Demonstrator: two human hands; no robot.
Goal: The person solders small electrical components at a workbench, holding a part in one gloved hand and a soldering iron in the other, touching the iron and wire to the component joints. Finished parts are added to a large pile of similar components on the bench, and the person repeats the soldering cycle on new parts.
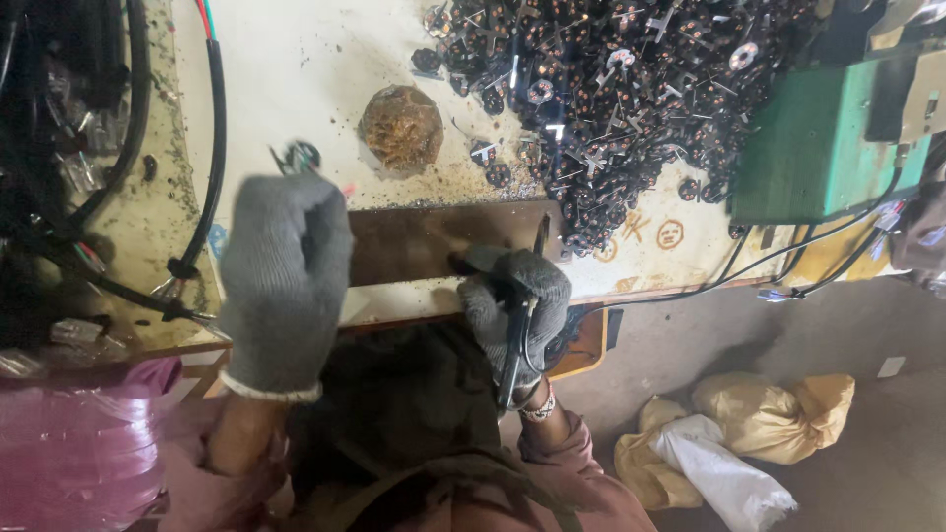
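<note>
From the head view, the gloved right hand [517, 300] is closed around a dark tool [520, 325] pointed down at the brown plate [434, 236], while the blurred left hand [286, 276], fingers curled, pinches a small metal part [299, 155] above the bench [296, 69], near the heap [611, 99].

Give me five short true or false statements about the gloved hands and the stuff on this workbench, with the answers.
1. Both hands wear grey knitted gloves: left hand, right hand. True.
2. The right hand grips a slim dark pen-like tool. True.
3. The heap of small dark metal parts lies on the floor. False; it lies on the pale bench top.
4. The box-shaped machine at the right is red. False; it is green.
5. A brown crusty ball sits beyond the dark metal plate. True.
</note>
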